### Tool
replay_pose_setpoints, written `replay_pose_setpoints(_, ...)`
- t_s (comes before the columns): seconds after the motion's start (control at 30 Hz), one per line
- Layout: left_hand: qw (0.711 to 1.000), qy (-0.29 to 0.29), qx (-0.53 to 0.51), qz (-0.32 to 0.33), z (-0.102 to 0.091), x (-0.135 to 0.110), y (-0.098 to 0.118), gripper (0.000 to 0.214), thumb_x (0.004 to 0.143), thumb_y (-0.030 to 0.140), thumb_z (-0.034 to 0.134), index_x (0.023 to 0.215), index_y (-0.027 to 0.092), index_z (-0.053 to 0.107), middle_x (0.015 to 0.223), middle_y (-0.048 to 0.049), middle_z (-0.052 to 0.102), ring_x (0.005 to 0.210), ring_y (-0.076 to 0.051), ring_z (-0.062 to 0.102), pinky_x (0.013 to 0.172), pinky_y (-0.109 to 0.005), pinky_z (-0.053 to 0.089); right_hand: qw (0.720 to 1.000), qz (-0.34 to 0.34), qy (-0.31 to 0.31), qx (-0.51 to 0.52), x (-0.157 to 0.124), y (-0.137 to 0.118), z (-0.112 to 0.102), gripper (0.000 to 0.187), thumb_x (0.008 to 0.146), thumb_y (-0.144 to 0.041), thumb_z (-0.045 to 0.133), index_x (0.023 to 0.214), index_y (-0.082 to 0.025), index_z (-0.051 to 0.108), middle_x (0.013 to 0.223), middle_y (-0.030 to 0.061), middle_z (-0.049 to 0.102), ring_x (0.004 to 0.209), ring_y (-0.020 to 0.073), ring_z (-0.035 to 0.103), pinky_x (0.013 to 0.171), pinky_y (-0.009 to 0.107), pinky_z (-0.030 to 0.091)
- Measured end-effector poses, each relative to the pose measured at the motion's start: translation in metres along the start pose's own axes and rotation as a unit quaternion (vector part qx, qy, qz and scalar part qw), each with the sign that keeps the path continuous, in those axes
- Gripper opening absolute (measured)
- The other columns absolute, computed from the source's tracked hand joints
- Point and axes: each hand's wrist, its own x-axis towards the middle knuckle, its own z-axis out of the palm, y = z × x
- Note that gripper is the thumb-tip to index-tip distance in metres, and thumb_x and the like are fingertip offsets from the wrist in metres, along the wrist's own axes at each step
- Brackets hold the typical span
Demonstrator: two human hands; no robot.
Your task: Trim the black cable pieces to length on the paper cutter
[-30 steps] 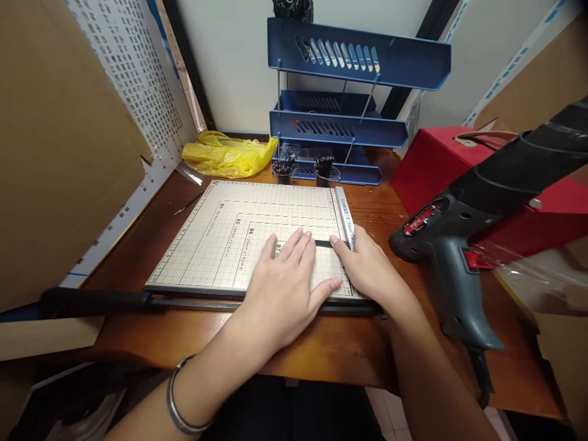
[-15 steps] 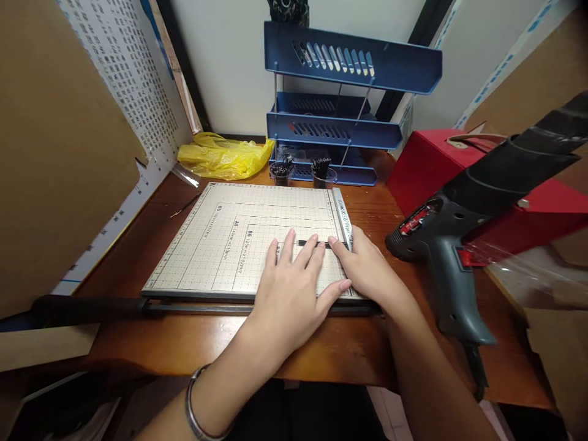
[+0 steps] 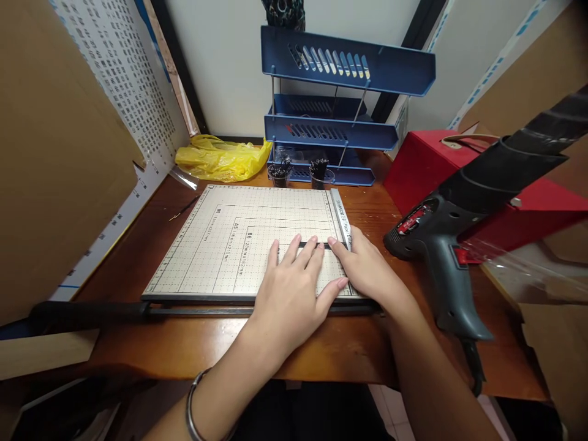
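A paper cutter (image 3: 193,245) with a cream, grid-marked board lies on the desk, its long black cutting arm (image 3: 197,311) down along the near edge. Across the board's right part runs a short bundle of thin black wire-like strands (image 3: 309,244). My left hand (image 3: 289,288) lies flat on the board, fingers spread, fingertips at the bundle and partly covering it. At the metal ruler edge (image 3: 339,211), my right hand (image 3: 367,263) has its thumb on the bundle's right end. Its other fingers are mostly hidden beyond the ruler.
Behind the cutter stand two clear cups (image 3: 278,176) of black strands and a blue tiered rack (image 3: 331,131). A yellow plastic bag (image 3: 223,158) lies at the back left. To the right, a heat gun (image 3: 452,257) stands beside a red box (image 3: 422,159).
The fingertips of my left hand have shifted slightly and now cover the left end of the black bundle. My right hand stays at the ruler. The camera view has moved a little.
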Motion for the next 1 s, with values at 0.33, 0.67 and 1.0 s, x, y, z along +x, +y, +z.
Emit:
replay_pose_setpoints(0.33, 0.999, 0.043, -0.001, 0.016, 0.003, 0.002, 0.000, 0.057, 0.105, 0.049, 0.040, 0.144, 0.010, 0.055, 0.151, -0.0135, 0.055, 0.144, -0.039, 0.045, 0.118, -0.060, 0.035, 1.000, 0.000, -0.006, -0.002, 0.000, -0.001, -0.001, 0.048, 0.099, -0.043, 0.040, 0.139, -0.017, 0.048, 0.142, 0.0189, 0.056, 0.135, 0.0313, 0.050, 0.111, 0.046, 0.037)
replay_pose_setpoints(0.67, 0.998, 0.054, 0.013, -0.022, 0.009, 0.006, 0.011, 0.058, 0.106, 0.044, 0.035, 0.147, 0.006, 0.050, 0.157, -0.0201, 0.046, 0.146, -0.039, 0.043, 0.118, -0.057, 0.036, 1.000, 0.000, -0.004, 0.001, 0.002, 0.002, 0.000, 0.047, 0.099, -0.045, 0.039, 0.135, -0.017, 0.051, 0.141, 0.0180, 0.057, 0.133, 0.0314, 0.052, 0.111, 0.046, 0.038)
replay_pose_setpoints(1.0, 0.999, 0.029, 0.001, -0.024, 0.003, 0.004, 0.007, 0.056, 0.105, 0.047, 0.038, 0.149, 0.015, 0.053, 0.158, -0.0086, 0.047, 0.149, -0.048, 0.029, 0.119, -0.063, 0.033, 1.000, 0.002, -0.004, 0.001, 0.001, 0.001, 0.000, 0.048, 0.099, -0.043, 0.039, 0.137, -0.017, 0.050, 0.140, 0.0180, 0.058, 0.132, 0.0313, 0.052, 0.111, 0.046, 0.038)
